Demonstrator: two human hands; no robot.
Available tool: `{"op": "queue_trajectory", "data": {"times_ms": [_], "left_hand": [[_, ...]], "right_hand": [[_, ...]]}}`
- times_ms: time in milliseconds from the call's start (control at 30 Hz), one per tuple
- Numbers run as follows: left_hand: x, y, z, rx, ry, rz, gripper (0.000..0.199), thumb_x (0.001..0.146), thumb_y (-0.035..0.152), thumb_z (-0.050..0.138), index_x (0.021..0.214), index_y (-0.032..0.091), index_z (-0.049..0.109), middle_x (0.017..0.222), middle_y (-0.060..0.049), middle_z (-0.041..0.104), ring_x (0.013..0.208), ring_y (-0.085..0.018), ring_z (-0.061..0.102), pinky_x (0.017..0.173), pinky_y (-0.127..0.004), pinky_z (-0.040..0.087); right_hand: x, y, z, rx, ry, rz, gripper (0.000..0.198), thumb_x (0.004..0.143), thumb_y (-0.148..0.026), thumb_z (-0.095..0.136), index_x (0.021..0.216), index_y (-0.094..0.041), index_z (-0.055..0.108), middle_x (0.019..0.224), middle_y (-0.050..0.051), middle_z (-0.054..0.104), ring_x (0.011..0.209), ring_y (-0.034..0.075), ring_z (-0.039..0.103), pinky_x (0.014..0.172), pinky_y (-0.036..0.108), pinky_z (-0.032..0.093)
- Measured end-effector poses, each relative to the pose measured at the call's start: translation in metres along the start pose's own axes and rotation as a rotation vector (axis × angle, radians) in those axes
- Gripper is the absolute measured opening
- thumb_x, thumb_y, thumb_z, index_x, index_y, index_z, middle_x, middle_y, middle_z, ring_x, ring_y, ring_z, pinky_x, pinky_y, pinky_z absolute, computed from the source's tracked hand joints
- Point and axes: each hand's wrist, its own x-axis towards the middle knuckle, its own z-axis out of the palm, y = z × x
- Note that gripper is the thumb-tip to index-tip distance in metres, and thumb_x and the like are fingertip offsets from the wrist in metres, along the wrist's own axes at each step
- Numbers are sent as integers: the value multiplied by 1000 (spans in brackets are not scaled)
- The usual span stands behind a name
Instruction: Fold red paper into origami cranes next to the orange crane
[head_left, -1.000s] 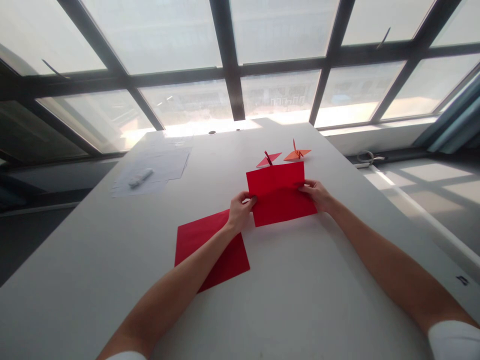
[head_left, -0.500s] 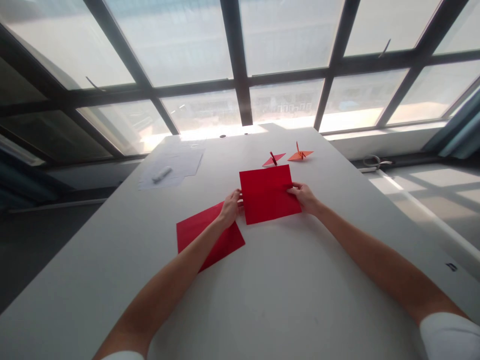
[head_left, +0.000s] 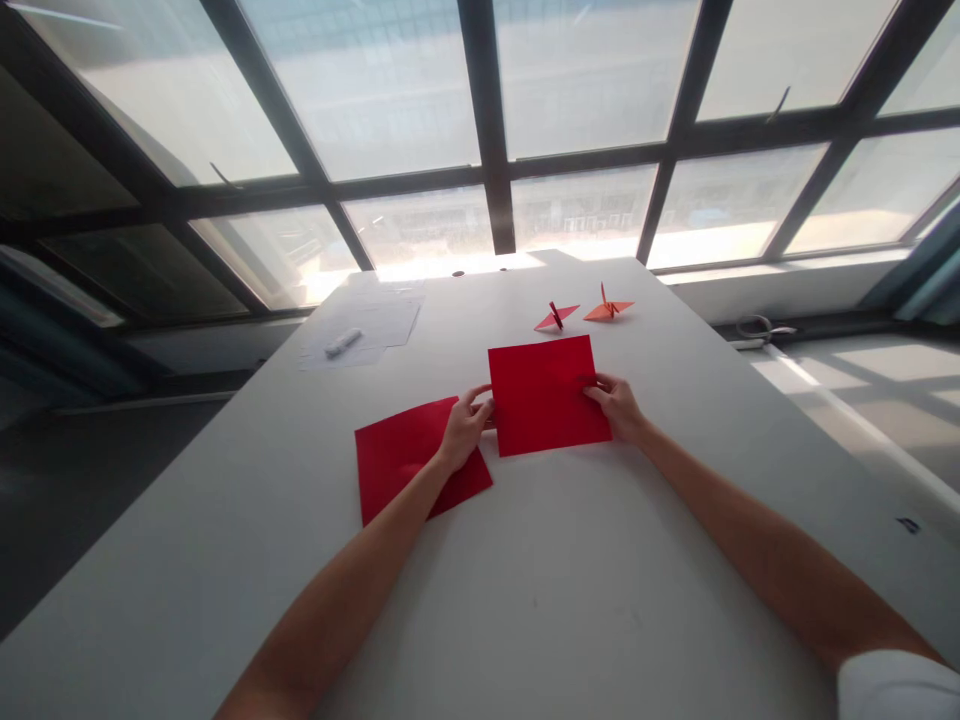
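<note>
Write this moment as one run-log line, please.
left hand: at red sheet, left edge | right hand: holding its right edge | nearby: second red sheet | beyond: pink crane, orange crane

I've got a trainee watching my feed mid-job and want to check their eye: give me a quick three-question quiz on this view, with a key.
1. True or false: the right hand grips a red sheet at its right side.

2. Where does the second red sheet lie, as seen against the gripped one?
A) to its right
B) to its left, partly hidden by the left arm
C) straight beyond it

3. Fill in the colour: of the two folded paper birds, the one farther right is ____.

Key: 1. True. 2. B. 3. Orange.
</note>
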Motion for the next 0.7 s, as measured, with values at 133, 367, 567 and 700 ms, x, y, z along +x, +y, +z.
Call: {"op": "queue_trajectory", "data": {"times_ms": [133, 367, 567, 700], "left_hand": [[-5, 1, 0, -234, 70, 4, 40, 90, 41, 61, 122, 19, 58, 101, -9, 69, 88, -19, 68, 74, -30, 55], [-8, 4, -8, -691, 247, -76, 27, 93, 35, 52, 112, 19, 62, 110, -9, 65, 87, -16, 64, 73, -26, 52], [-9, 5, -6, -743, 242, -120, 25, 91, 31, 53, 109, 16, 63, 105, -9, 66, 84, -16, 64, 72, -27, 52], [-13, 4, 3, -721, 157, -127, 28, 91, 32, 55, 114, 17, 63, 112, -10, 65, 91, -17, 65, 77, -28, 54]], "right_hand": [[-5, -2, 1, -3, 12, 57, 30, 67, -29, 72, 96, -20, 74, 89, 5, 77, 74, 22, 71, 66, 32, 58], [-5, -3, 0, 88, 125, 70, 31, 63, -26, 74, 92, -20, 73, 83, 5, 76, 69, 22, 71, 64, 33, 57], [-7, -3, -3, 52, 76, 73, 31, 64, -29, 74, 93, -21, 73, 81, 5, 76, 70, 24, 71, 65, 36, 58], [-6, -3, -7, 7, 10, 44, 31, 66, -33, 73, 95, -22, 73, 81, 6, 76, 72, 25, 71, 66, 37, 58]]}}
